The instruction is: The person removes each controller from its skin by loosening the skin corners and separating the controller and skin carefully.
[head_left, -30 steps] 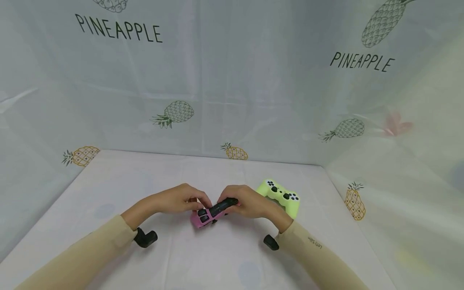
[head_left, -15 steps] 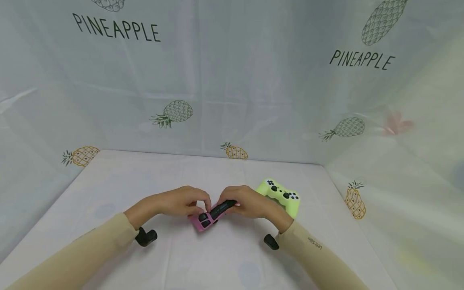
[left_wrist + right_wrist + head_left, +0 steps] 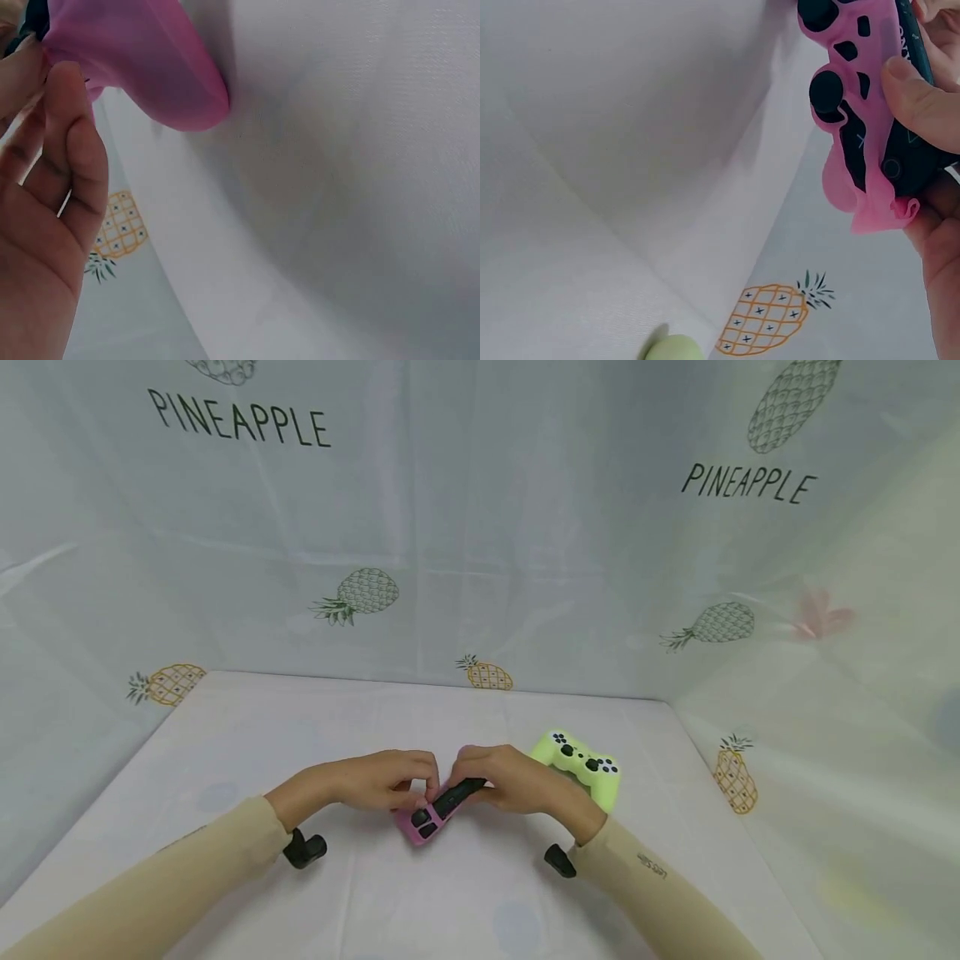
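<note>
Beige sleeves (image 3: 161, 893) reach in from the near edge, small dark lettering on the right one, with a black device (image 3: 306, 850) beside the left cuff and a matching black piece (image 3: 560, 861) beside the right. Beneath them spreads a white surface (image 3: 427, 910) with faint round spots. Between the two hands, near the middle of that surface, is a black game controller (image 3: 459, 795), tilted; whether it touches down I cannot tell. A pink silicone cover (image 3: 874, 139) sits partly around it: both thumbsticks poke through, but its rim curls at one handle and a band runs between the face buttons. The left hand (image 3: 386, 777) has its grip pinched at the cover's edge, thumb and fingertips close together. The right hand (image 3: 510, 777) has its grip clamped round the controller's other end, thumb pressed on the front. Just beyond it lies a lime-green gamepad (image 3: 581, 762), partly hidden. Farthest back hangs a pale sheet (image 3: 525, 527) printed with pineapples and the word PINEAPPLE.
</note>
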The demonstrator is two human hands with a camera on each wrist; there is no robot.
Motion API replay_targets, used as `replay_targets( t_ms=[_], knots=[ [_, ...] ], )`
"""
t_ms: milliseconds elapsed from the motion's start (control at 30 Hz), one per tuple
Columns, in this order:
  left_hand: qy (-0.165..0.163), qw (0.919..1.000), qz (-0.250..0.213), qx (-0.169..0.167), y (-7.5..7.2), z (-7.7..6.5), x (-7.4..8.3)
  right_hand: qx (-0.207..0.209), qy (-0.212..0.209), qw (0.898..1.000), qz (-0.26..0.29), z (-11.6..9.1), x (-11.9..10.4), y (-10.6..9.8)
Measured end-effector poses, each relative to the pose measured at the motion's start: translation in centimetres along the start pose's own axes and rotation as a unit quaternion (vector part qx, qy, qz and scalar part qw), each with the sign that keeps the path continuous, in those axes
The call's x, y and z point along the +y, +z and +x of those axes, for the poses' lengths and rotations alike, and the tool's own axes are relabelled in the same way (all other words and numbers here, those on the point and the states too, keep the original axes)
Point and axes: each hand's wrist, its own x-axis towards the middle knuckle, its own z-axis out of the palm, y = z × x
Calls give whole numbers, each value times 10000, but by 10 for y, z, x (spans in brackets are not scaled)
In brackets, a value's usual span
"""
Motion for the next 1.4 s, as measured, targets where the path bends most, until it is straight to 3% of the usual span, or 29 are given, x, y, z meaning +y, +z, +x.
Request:
replay_targets(
  t_ms=[100, 333, 533, 767, 1000, 1167, 1400],
  knots=[
    [114, 9999, 8, 8, 1, 2, -2, 14, -96, 9999, -47, 2, -2, -1],
    [-512, 9948, -834, -300, 4, 4, -4, 13, -62, 9999, -147, -1, -3, -2],
    [-711, 9910, -987, -559, -1, 3, -4, -4, -137, 9991, -405, -2, -2, -3],
    [-579, 9909, -975, -727, -5, 5, -3, 18, -260, 9981, -558, -2, -3, -4],
    [-860, 9904, -755, -775, -9, 5, 2, -90, -52, 9984, -555, -4, -4, -5],
    [-543, 9943, -474, -783, -13, 7, 4, -250, 155, 9975, -649, -5, -5, -5],
    [-556, 9898, -1174, -577, -5, 0, -3, -405, 506, 9974, -320, -9, -7, -1]
  ],
)
